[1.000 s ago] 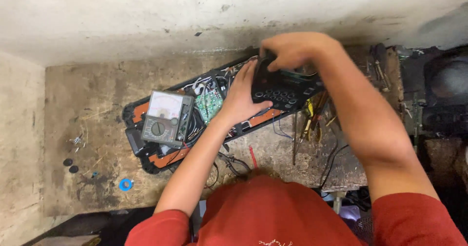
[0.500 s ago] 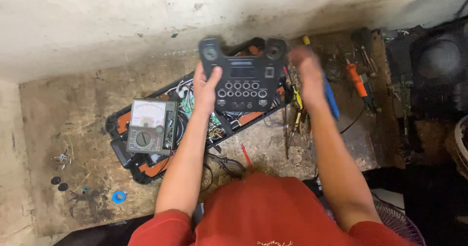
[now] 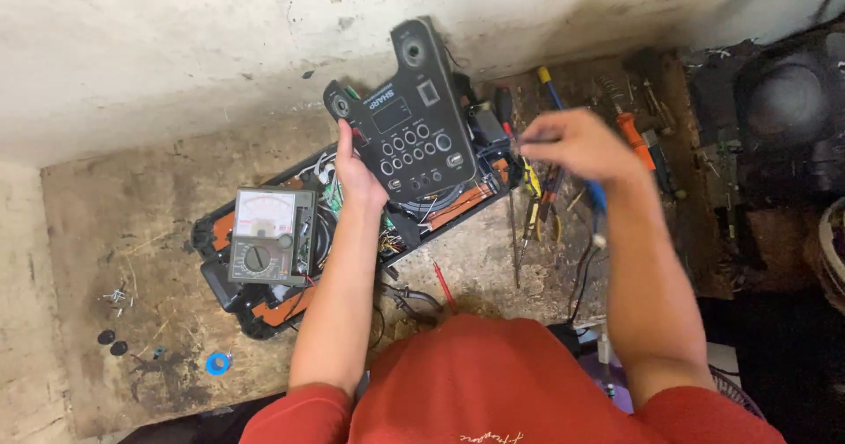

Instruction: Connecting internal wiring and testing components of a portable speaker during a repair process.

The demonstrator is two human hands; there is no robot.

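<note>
Fingers of the left hand (image 3: 356, 167) curl around the left edge of a black control panel (image 3: 412, 114), dotted with round buttons and tilted up near the top centre of the frame, over an opened black-and-orange device casing (image 3: 264, 308) full of wiring. The right hand (image 3: 576, 145), right of centre and blurred, hovers over scattered screwdrivers (image 3: 638, 136) with its fingers bunched; whether it pinches anything I cannot tell. An analogue multimeter (image 3: 270, 235) rests on the casing at left centre.
</note>
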